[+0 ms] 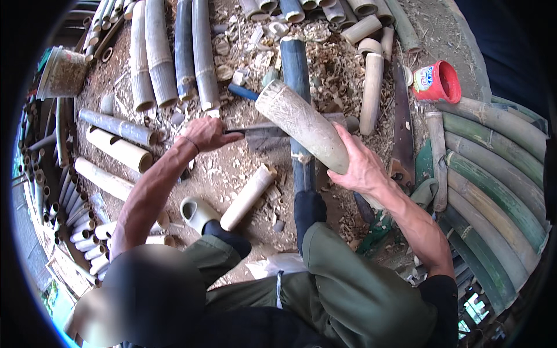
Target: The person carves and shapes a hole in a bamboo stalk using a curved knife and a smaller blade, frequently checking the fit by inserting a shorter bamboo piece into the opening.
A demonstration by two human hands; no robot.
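Observation:
My right hand (362, 159) is wrapped round the lower end of a thick, pale bamboo tube (299, 124), which slants up to the left. My left hand (203, 134) is closed on the handle of a long, dark-bladed knife (264, 131). Its blade points right and passes behind the tube, so whether the edge touches it cannot be told. Beneath both runs a dark bamboo pole (295, 66), its near end by my dark-socked foot (308, 211). A shorter pale bamboo piece (249, 197) lies on the ground between my legs.
Wood shavings (243, 49) cover the ground ahead. Bamboo lengths (156, 55) lie far left, with cut pieces (119, 149) nearer. At right are a red tub (444, 82), a saw (401, 116) and stacked green bamboo (493, 180). A clear bucket (62, 72) stands far left.

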